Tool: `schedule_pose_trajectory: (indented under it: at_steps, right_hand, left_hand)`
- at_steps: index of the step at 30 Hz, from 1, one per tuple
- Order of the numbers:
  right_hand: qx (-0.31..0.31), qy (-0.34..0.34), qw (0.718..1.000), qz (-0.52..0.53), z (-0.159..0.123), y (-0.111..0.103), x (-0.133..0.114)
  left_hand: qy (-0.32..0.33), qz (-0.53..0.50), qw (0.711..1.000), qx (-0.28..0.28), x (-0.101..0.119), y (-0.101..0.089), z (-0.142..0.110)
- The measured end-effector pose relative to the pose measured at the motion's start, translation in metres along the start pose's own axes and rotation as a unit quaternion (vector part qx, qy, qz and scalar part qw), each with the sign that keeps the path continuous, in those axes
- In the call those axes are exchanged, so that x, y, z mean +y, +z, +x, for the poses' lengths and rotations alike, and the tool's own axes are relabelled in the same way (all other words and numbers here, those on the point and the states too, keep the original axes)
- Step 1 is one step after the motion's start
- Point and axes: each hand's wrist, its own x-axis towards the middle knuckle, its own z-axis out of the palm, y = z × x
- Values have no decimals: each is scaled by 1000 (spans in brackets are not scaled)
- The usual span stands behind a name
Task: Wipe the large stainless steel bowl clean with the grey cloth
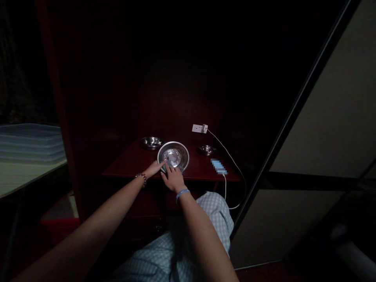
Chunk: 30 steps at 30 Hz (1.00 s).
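Note:
A shiny metal bowl (181, 153) is tilted toward me near the front edge of the dark red shelf (199, 171). At its near left rim, my left hand (155, 168) grips it with closed fingers; a beaded bracelet is on that wrist. My right hand (174, 180), with a blue band at the wrist, reaches over the near rim, fingers bent into the bowl. A dull greyish patch shows under those fingers, too dim to make out. Behind and to the left lies a shallow metal dish (151, 143); a smaller metal dish (206, 150) is to the right.
A phone (219, 167), blurred out, lies at the shelf's right, its white cable (232, 156) running to a charger in the wall socket (199, 128). Stacked clear plastic lids or trays (29, 143) sit on a pale table (26, 176) at left. A red box (60, 229) stands below.

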Motion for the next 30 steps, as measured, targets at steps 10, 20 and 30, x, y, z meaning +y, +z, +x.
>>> schedule_pose_trajectory:
  at_steps: [10,20,30]
  right_hand:
    - [-8,48,998,-39,2,-6,3]
    - [33,109,989,-89,9,5,25]
    - [10,79,996,-51,6,7,14]
  left_hand:
    - [3,1,1000,14,-7,-2,7]
    - [2,-21,1000,4,-11,-1,9]
    - [-19,25,999,13,4,0,1]
